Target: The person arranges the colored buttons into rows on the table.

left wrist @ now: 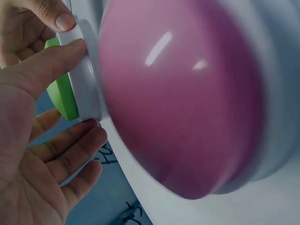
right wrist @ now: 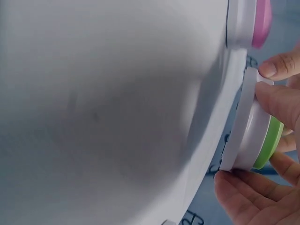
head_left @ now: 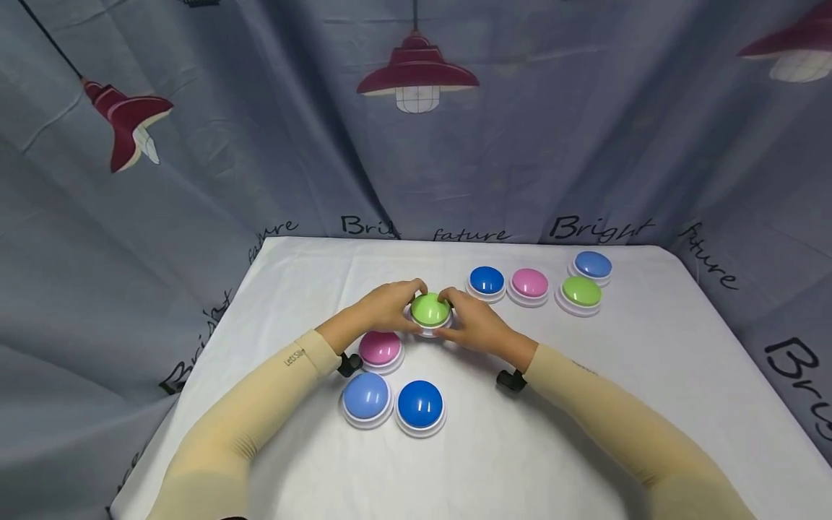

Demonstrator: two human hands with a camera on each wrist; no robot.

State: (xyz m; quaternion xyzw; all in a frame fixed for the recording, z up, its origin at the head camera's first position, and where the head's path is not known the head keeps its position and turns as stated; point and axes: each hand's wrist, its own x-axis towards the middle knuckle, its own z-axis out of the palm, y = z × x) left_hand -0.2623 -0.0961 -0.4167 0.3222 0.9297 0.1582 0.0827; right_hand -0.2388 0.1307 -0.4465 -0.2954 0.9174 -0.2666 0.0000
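A green dome button [head_left: 430, 309] on a round white base is held between both hands, near the middle of the white table. My left hand [head_left: 393, 307] grips its left side, with thumb and fingertips on the white base [left wrist: 86, 75] in the left wrist view. From the other side my right hand [head_left: 477, 323] grips the same base [right wrist: 248, 122]. The right wrist view shows the base slightly above the tabletop. A pink button [head_left: 380, 348] stands just below the left hand and looms large in the left wrist view.
Nearer on the table [head_left: 520, 462] stand a light blue button [head_left: 366, 396] and a dark blue button [head_left: 420, 404]. Farther right are another dark blue button [head_left: 487, 280], a pink one [head_left: 529, 283], a green one [head_left: 581, 292] and a light blue one [head_left: 593, 264]. A grey-blue curtain [head_left: 260, 144] surrounds the table.
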